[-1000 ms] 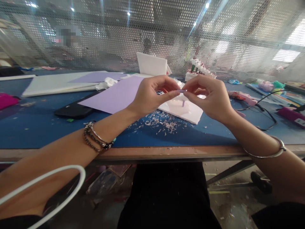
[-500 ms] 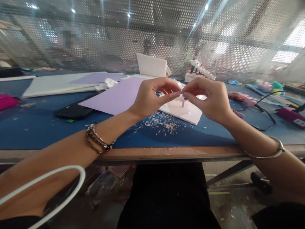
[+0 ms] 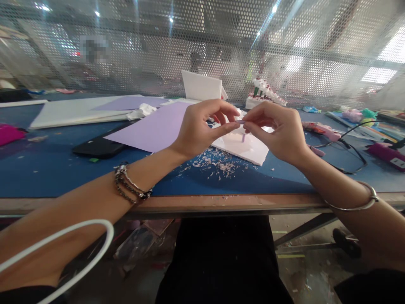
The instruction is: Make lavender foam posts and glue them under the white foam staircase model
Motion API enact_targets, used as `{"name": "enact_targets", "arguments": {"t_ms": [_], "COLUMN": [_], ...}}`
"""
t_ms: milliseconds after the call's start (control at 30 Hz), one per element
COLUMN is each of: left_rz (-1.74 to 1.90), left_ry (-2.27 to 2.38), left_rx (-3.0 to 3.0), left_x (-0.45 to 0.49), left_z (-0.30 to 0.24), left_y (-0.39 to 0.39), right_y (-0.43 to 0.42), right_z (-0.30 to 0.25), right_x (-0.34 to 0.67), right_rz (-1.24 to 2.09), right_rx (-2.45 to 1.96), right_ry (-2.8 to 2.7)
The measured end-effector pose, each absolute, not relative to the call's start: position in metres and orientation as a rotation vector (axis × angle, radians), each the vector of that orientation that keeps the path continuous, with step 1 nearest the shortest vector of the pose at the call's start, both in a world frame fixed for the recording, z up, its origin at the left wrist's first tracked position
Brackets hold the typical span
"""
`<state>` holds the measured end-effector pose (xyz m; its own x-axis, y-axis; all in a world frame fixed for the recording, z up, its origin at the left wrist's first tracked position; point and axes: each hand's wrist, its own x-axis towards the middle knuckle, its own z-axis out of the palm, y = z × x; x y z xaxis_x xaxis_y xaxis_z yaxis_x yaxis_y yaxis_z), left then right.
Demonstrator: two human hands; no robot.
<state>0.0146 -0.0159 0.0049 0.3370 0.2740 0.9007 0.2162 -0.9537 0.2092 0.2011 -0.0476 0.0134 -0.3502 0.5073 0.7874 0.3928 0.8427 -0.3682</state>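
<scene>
Head view: right hand pinches small purple strip between thumb and fingertips, above white board. Left hand faces it, thumb tip at strip's left end, index finger lifted off thumb. Pale shavings on blue tabletop, near side of board. Purple sheet left, partly over black slab. White panel stands far.

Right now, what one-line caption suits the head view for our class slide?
Left hand and right hand meet at a small purple piece above a blue table strewn with pale shavings.
</scene>
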Motion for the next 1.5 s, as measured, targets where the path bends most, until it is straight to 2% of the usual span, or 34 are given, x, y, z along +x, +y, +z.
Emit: {"name": "enact_targets", "arguments": {"t_ms": [633,867,1500], "left_rz": [1.600,1.556,1.585], "left_ry": [0.344,0.497,0.507], "left_rx": [2.509,2.461,2.413], "left_x": [0.0121,0.0116,0.0092], "left_z": [0.0063,0.0064,0.0068], "left_y": [-0.0119,-0.0131,-0.0054], "right_y": [-0.0484,-0.0465,-0.0434], "right_z": [0.0120,0.0119,0.0094], "right_x": [0.2009,0.2014,0.2022], "right_rz": [0.178,0.190,0.232], "right_rx": [-0.673,-0.721,-0.745], "right_ry": [-1.974,-1.960,-2.003]}}
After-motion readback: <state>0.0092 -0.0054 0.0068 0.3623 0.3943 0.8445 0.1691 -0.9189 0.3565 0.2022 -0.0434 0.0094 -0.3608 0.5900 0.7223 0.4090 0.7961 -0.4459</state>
